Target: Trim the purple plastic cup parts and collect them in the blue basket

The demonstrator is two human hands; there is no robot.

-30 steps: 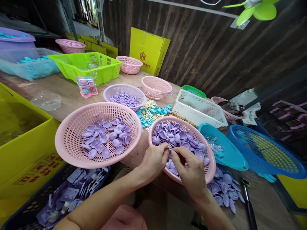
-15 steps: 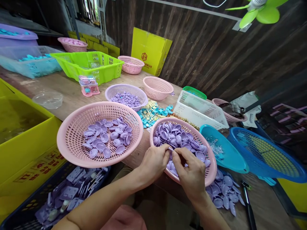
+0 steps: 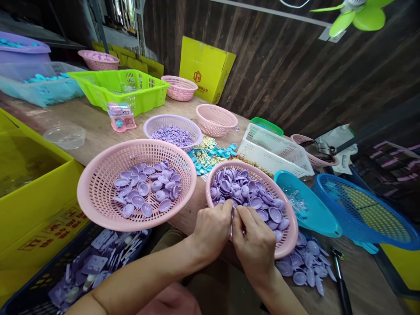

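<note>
My left hand (image 3: pixel 212 228) and my right hand (image 3: pixel 253 238) meet over the near edge of a pink basket (image 3: pixel 292 234). Both are closed, fingertips pinched together around a small purple plastic piece, mostly hidden by the fingers. Beneath and beyond them, the basket holds a heap of purple oval plastic shells (image 3: pixel 256 202). To the left stands a wider pink basket (image 3: pixel 95 183) with similar purple shells (image 3: pixel 143 189) spread on its bottom. More purple shells (image 3: pixel 310 258) lie loose on the table, right of my right hand.
A black-handled tool (image 3: pixel 341 280) lies at the right, below a tilted blue basket (image 3: pixel 364 214) and a turquoise tray (image 3: pixel 305 205). Behind are a purple basket (image 3: pixel 197 139), a white crate (image 3: pixel 272 153) and a green crate (image 3: pixel 118 94). A yellow carton (image 3: pixel 36 197) stands left.
Both hands have drawn closer together and tilted, the right one moving slightly left and down. Their fingers now cover more of the purple piece.
</note>
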